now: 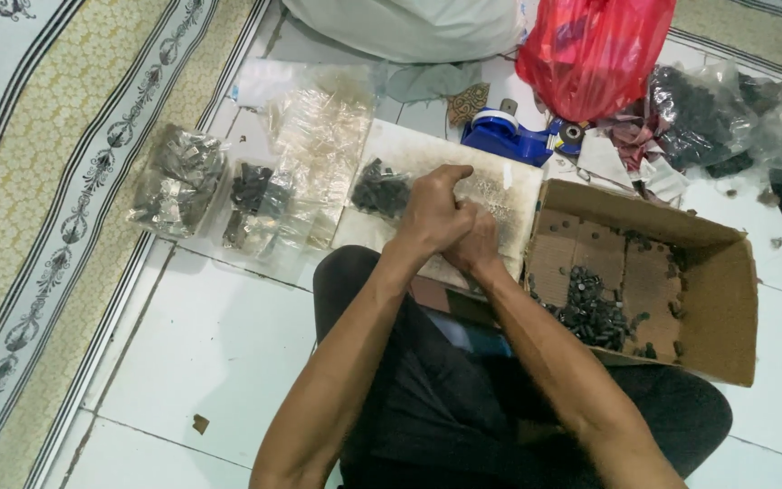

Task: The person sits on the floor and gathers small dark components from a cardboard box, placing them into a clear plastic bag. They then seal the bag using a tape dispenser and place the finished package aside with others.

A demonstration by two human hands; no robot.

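Observation:
My left hand (433,210) and my right hand (474,243) are pressed together over a pale flat board (518,186) that rests on my lap. Both have curled fingers that seem to pinch a clear small plastic bag (491,201); what is in the bag is too small to tell. A bag of small dark parts (380,190) lies on the board just left of my left hand. To the right, an open cardboard box (721,299) holds a heap of small dark parts (590,312).
Clear plastic bags (314,163) and bags of metal parts (178,181) lie on the white tiled floor at left, beside a patterned carpet (38,208). A blue tape dispenser (510,134), a red plastic bag (595,50) and dark-filled bags (699,113) sit behind.

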